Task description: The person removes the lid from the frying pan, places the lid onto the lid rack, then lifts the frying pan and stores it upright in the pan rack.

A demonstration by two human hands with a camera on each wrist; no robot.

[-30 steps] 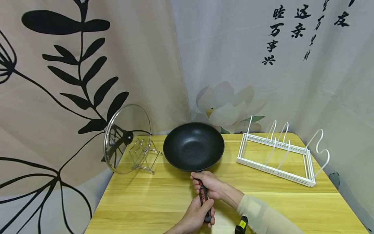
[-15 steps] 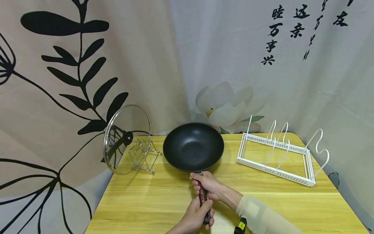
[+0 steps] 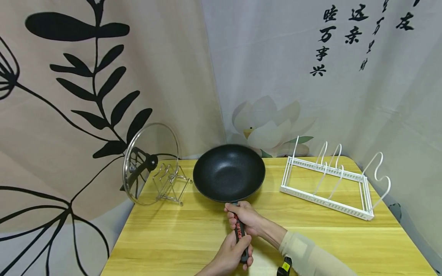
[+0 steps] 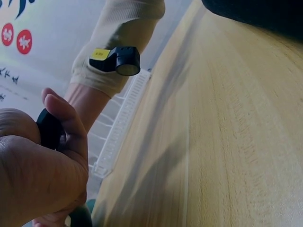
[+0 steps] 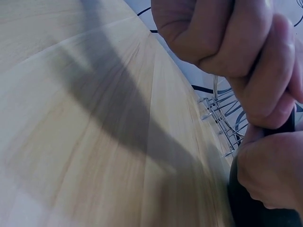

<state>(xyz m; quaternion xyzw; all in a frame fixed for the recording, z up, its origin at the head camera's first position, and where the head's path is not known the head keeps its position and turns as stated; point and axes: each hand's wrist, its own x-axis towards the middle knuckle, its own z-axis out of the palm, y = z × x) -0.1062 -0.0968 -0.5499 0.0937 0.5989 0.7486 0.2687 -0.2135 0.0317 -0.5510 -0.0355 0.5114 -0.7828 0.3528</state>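
Note:
A black frying pan (image 3: 229, 172) with a long black handle (image 3: 239, 230) is at the middle of the table in the head view, its bowl toward the back wall. My right hand (image 3: 249, 218) grips the handle close to the pan, thumb along the top. Lower down, my left hand (image 3: 230, 251) holds the handle near its end, thumb laid over it. In the left wrist view the dark handle end (image 4: 49, 127) pokes out between the left thumb and fingers. The right wrist view shows both hands close together, with the pan's dark side (image 5: 251, 208) below them.
To the left, a glass lid (image 3: 152, 193) with a metal rim stands on edge in a small wire rack (image 3: 174, 197). A white rack (image 3: 321, 199) with upright hooks lies at the right of the wooden table (image 3: 172, 237). Printed curtains (image 3: 179, 76) hang behind.

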